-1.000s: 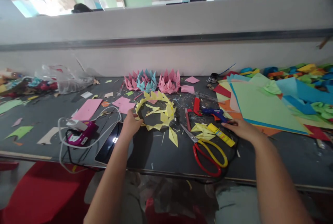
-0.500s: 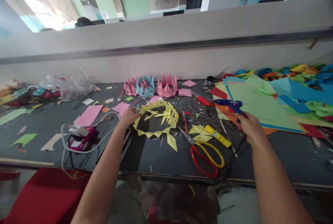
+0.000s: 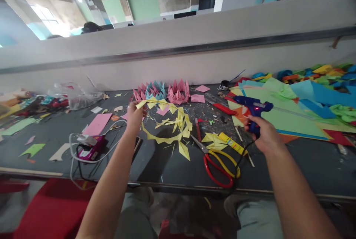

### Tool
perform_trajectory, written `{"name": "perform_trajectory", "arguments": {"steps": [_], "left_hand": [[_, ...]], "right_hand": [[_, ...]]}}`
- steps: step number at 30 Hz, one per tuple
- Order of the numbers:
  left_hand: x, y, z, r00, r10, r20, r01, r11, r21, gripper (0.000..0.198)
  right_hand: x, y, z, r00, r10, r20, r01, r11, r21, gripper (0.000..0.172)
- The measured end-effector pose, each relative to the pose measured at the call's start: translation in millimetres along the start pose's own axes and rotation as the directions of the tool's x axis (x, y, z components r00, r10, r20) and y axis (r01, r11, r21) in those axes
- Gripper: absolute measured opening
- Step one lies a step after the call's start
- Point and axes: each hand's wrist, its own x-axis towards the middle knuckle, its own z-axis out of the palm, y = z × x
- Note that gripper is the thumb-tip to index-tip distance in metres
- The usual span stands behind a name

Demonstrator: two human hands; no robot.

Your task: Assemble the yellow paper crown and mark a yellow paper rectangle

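My left hand [image 3: 135,115] pinches one end of a yellow folded-paper strip [image 3: 160,139], lifted a little off the table; the rest curves round in a ring, its right side resting on the tabletop. In my right hand [image 3: 261,129] is a blue hot glue gun [image 3: 254,106], held up with its nozzle pointing left and a small red light glowing. Between my hands lie scissors [image 3: 219,166] with one red and one yellow handle, a yellow glue stick [image 3: 233,143] and loose yellow folded pieces [image 3: 213,140]. Pink and blue paper crowns [image 3: 178,92] stand behind the strip.
A purple power socket [image 3: 91,150] with white cables sits at left, near a phone partly behind my left forearm. Coloured paper sheets [image 3: 294,120] spread at right. A red-handled knife [image 3: 224,108] lies behind the glue gun. Paper scraps litter the dark table [image 3: 178,176].
My left hand has raised the left end of the yellow strip off the table. My right hand has lifted the glue gun and brought it up from the tabletop.
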Motion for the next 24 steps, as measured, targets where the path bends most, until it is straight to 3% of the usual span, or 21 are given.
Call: {"name": "perform_trajectory", "arguments": {"steps": [4,7,9,12,15,19,21,24], "left_hand": [[-26.4,19.5,-13.4,0.962,0.127,-0.240,-0.169,0.972,-0.164,0.021],[-50.6,17.9,-13.7,0.938,0.199,-0.284,-0.265,0.939,-0.219,0.022],[-64.6,13.9,-11.0,0.950,0.197,-0.241,-0.247,0.949,-0.196,0.025],[-78.0,11.8,-7.8,0.974,0.188,-0.123,-0.203,0.972,-0.121,0.030],[-82.9,14.0,-8.2,0.983,0.181,0.033,-0.179,0.983,-0.038,0.027],[-83.6,13.8,-10.4,0.978,0.134,0.158,-0.136,0.991,0.007,0.020],[-84.5,12.7,-11.2,0.976,0.090,0.198,-0.095,0.995,0.013,0.025],[-87.8,14.1,-13.8,0.964,0.009,0.265,0.002,0.999,-0.041,0.041]], "right_hand": [[-15.9,0.3,11.5,0.993,-0.061,0.104,0.062,0.998,-0.008,0.028],[-27.3,3.5,17.6,0.973,-0.096,0.210,0.110,0.992,-0.057,0.027],[-33.4,7.5,20.9,0.935,-0.135,0.327,0.194,0.969,-0.155,0.025],[-41.3,12.6,26.2,0.842,-0.132,0.524,0.350,0.872,-0.343,0.028],[-49.7,14.0,32.6,0.782,-0.036,0.623,0.421,0.768,-0.483,0.027],[-62.0,15.2,40.7,0.697,0.092,0.711,0.528,0.605,-0.596,0.027],[-67.6,18.4,45.0,0.702,0.106,0.704,0.592,0.463,-0.660,0.028],[-72.9,26.1,52.7,0.753,0.096,0.651,0.603,0.297,-0.741,0.027]]}}
